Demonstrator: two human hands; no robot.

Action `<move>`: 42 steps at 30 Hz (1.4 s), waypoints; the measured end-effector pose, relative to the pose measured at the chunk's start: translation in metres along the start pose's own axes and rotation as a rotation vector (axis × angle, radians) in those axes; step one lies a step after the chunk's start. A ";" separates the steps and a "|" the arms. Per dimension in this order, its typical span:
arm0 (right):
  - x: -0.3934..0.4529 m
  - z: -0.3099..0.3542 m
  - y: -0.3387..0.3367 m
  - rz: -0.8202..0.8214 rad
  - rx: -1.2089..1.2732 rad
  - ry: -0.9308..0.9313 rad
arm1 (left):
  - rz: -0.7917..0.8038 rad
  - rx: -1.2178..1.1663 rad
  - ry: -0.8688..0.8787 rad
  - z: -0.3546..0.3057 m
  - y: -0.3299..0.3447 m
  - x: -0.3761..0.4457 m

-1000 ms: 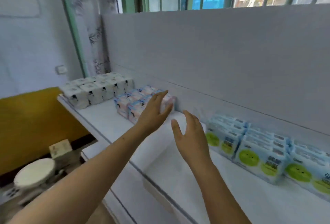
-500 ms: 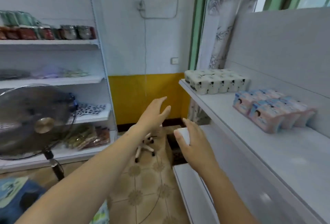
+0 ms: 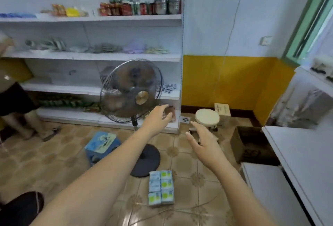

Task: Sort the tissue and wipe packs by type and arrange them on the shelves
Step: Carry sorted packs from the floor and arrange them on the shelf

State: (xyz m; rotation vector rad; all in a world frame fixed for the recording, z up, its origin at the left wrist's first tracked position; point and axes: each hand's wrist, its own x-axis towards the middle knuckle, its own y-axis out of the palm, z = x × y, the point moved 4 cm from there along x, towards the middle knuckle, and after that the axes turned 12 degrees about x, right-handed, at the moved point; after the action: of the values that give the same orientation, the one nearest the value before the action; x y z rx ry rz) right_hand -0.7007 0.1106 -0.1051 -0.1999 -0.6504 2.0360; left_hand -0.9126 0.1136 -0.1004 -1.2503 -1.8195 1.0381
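Lying below two empty hands (image 3: 158, 117) (image 3: 203, 141): one wipe bundle (image 3: 161, 187) (six packs).

Both bare forearms reach forward and slightly downward from the bottom of the view. The left hand (image 3: 158, 117) is held out farther ahead, fingers relaxed and a little bent, holding nothing. The right hand (image 3: 204, 142) sits nearer, palm turned inward, fingers spread and loosely extended, its grip empty.

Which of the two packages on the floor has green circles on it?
The stacked tissue bundle nearest the camera, below the fan base. The blue box farther left has none.
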 end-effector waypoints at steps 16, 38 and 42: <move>0.235 -0.157 0.160 0.295 0.017 0.222 | 0.295 -0.025 -0.345 0.228 0.153 0.148; 0.189 -0.667 0.580 0.334 0.297 1.043 | 0.603 -0.221 -0.858 0.578 0.683 0.011; 0.166 -0.750 0.649 0.329 0.312 1.118 | 0.627 -0.306 -0.972 0.625 0.781 -0.012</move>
State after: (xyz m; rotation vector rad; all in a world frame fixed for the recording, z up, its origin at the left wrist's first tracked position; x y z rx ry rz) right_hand -0.9841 0.2627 -1.0579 -1.1969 0.4179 1.8993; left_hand -1.1387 0.1289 -1.0749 -1.7362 -2.4014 2.0315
